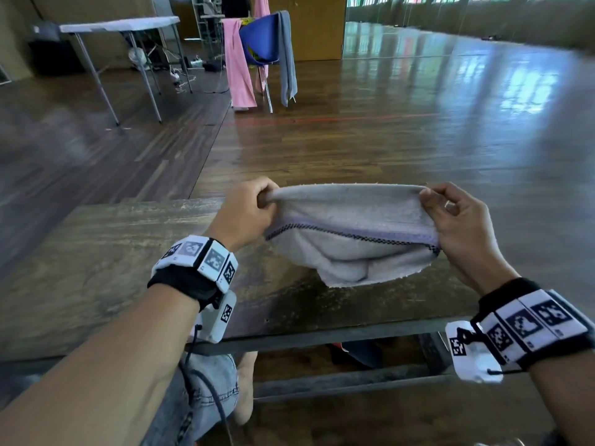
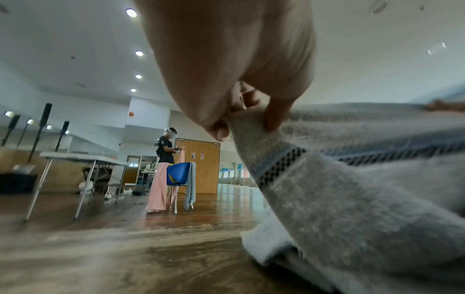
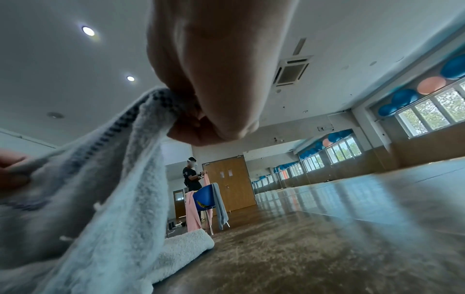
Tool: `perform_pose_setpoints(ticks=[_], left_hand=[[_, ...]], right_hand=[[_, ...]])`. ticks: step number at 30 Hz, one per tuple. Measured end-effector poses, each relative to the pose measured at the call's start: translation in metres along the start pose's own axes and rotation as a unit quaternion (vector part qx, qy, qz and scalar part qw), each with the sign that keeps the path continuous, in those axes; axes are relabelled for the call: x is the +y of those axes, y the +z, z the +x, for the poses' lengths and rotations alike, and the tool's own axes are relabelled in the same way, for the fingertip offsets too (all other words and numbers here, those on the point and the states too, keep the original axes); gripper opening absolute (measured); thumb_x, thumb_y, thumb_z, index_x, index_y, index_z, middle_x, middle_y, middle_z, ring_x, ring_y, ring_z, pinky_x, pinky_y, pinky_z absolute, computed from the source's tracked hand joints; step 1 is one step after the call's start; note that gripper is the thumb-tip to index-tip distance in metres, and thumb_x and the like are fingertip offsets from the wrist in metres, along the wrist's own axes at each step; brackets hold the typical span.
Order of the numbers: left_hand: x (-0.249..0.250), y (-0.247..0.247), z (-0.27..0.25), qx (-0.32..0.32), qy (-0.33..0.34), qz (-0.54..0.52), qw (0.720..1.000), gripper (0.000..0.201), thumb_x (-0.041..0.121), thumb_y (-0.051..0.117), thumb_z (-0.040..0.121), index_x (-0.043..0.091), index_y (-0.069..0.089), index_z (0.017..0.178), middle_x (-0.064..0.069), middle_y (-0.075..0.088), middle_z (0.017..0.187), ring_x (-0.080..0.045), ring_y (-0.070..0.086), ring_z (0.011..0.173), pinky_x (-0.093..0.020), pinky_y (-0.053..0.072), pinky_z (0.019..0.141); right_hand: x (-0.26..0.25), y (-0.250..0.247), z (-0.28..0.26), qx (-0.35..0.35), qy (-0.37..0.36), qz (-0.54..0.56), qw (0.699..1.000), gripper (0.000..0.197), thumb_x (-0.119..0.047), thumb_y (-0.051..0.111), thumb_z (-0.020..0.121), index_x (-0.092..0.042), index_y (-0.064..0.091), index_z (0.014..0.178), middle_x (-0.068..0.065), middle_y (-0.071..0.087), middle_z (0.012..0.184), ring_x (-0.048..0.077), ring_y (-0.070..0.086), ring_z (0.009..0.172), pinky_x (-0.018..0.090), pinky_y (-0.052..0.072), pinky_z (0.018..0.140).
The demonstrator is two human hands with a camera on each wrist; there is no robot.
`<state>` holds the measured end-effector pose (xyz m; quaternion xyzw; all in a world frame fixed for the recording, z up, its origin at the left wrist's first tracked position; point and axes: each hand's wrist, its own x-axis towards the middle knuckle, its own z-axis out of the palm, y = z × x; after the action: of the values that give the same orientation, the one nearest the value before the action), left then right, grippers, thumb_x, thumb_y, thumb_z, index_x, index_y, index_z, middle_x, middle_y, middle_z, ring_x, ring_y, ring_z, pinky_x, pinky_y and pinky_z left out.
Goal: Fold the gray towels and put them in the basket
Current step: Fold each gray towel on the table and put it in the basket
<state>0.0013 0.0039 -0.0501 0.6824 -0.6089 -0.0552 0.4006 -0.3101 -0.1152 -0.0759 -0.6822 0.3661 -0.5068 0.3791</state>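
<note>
The gray towel (image 1: 351, 233) hangs between the two hands above the far edge of the tabletop (image 1: 96, 252), its upper fold stretched level and its lower layers sagging until the bottom corner rests on the wood near the far right corner. The left hand (image 1: 244, 210) has its grip closed in a pinch on the left end of the fold, thumb and curled fingers bunching the cloth; the left wrist view shows the fingers (image 2: 274, 119) pressed into the pile. The right hand (image 1: 457, 220) pinches the right end the same way, the grip closed on the cloth just above the woven checked band. The towel looks soft, light and limp: it will drape and slump wherever it is not held, so I judge the corners or the ends of a fold to be the places to take it, with both ends kept taut and level. Terry pile should not slip in a pinch, and nothing about it is fragile. Counted: one gray towel in hand, a second gray towel (image 1: 286, 56) draped over the blue chair (image 1: 257, 40) well away across the floor, and one pink towel (image 1: 238, 66) beside it on the same chair, a second pink cloth (image 1: 261, 6) hanging just behind. No basket is in view.
</note>
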Motion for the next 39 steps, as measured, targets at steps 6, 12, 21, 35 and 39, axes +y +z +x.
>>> perform_pose_setpoints(ticks=[6,12,21,35,39], left_hand=[[-0.007,0.000,-0.001,0.008,-0.086,-0.115,0.990,0.030,0.028,0.066,0.094,0.000,0.063,0.086,-0.002,0.054,0.069,-0.006,0.049,0.064,-0.017,0.040,0.063],[0.003,0.012,0.001,-0.347,-0.165,-0.046,0.922,0.049,0.043,0.062,0.094,-0.006,0.063,0.096,-0.010,0.060,0.080,-0.020,0.053,0.070,-0.035,0.040,0.070],[0.000,0.050,0.018,-0.262,-0.105,0.097,0.954,0.034,0.039,0.067,0.090,0.014,0.055,0.072,0.000,0.053,0.070,-0.015,0.047,0.060,-0.029,0.035,0.058],[-0.021,0.057,0.018,-0.322,-0.071,-0.011,0.944,0.026,0.029,0.070,0.090,0.004,0.072,0.084,0.007,0.048,0.097,-0.008,0.048,0.086,-0.003,0.039,0.062],[-0.030,0.062,0.006,-0.409,-0.067,0.076,0.907,0.024,0.038,0.068,0.090,0.021,0.076,0.105,0.020,0.064,0.094,-0.009,0.060,0.091,-0.016,0.045,0.070]], right_hand=[[0.010,-0.003,0.002,-0.043,0.075,-0.034,0.996,0.008,-0.027,0.065,0.098,-0.028,0.070,0.093,-0.004,0.071,0.085,0.015,0.061,0.078,0.043,0.052,0.074],[0.017,-0.003,-0.001,-0.323,0.126,-0.256,0.902,0.013,-0.027,0.066,0.096,-0.024,0.075,0.089,0.008,0.075,0.085,0.027,0.067,0.074,0.039,0.053,0.071],[0.029,0.038,0.011,-0.152,0.064,-0.271,0.949,0.014,-0.031,0.061,0.097,-0.028,0.071,0.088,-0.013,0.069,0.085,0.006,0.063,0.080,0.022,0.041,0.058],[0.034,0.115,-0.002,-0.409,0.067,-0.172,0.894,0.019,-0.004,0.056,0.097,-0.015,0.070,0.089,0.002,0.072,0.098,0.020,0.068,0.094,0.029,0.056,0.081],[0.037,0.124,-0.007,-0.319,0.006,-0.233,0.919,0.016,-0.017,0.061,0.092,-0.024,0.070,0.081,-0.008,0.069,0.089,0.012,0.064,0.086,0.030,0.049,0.076]])
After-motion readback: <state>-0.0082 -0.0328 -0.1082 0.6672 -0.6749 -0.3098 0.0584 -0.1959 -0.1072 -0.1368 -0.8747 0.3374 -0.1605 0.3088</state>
